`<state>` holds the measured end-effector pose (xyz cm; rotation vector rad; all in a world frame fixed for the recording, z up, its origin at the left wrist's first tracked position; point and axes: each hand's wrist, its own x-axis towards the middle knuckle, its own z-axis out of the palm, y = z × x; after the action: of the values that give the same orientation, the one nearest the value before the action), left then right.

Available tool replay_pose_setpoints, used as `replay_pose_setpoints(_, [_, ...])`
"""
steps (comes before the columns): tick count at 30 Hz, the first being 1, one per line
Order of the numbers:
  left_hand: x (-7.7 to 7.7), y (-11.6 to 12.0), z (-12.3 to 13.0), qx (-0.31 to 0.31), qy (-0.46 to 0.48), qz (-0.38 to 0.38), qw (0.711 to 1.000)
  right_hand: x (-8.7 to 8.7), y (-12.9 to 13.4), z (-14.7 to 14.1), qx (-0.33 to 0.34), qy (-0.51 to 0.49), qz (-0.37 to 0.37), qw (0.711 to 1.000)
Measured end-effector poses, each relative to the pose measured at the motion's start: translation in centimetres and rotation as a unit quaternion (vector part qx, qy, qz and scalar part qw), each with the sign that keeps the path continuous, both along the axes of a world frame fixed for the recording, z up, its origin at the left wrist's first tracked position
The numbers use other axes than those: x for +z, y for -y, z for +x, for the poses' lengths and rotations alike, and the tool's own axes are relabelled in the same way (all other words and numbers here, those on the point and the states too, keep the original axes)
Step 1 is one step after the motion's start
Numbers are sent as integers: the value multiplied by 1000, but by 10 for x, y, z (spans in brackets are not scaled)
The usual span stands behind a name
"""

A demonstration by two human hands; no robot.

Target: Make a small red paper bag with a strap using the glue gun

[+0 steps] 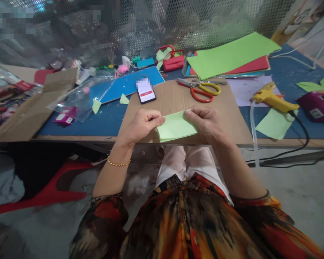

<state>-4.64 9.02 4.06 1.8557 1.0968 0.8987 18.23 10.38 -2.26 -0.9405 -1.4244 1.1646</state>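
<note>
A folded piece of light green paper (176, 126) is stretched between my two hands over the table's front edge. My left hand (143, 124) pinches its left end, thumb on top. At the upper right corner, my right hand (205, 122) grips it in the same way. Layers show along the paper's lower edge. Beneath lies a brown cardboard sheet (164, 95). Scissors (202, 91) with one red and one yellow handle rest on the cardboard beyond my right hand. A phone (146, 94) with a lit screen lies beyond my left hand.
To the right are a yellow glue gun (277, 99) with a cord, a green paper scrap (275, 124) and a purple tape dispenser (317, 106). Green sheets (234, 54) are stacked behind, near a small red bag (173, 63). Leftward lies a blue sheet (124, 86). Another person sits at far left.
</note>
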Motion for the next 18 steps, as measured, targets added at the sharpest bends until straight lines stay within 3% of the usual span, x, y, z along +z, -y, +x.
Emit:
replay_pose_setpoints(4, [-5, -7, -2, 17, 22, -20, 999, 1, -3, 3, -28, 38, 32, 998])
replay_pose_setpoints(7, [-19, -6, 3, 84, 130, -48, 987, 5, -2, 3, -96, 52, 66, 992])
replay_pose_setpoints(11, [-39, 14, 30, 169, 344, -83, 920, 11, 1, -6, -222, 38, 125, 966])
replay_pose_setpoints(14, [-48, 31, 62, 129, 384, -180, 896, 12, 3, -22, -276, 23, 163, 947])
replay_pose_setpoints(18, [-48, 30, 95, 201, 442, -153, 861, 9, 7, -40, -325, 17, 206, 923])
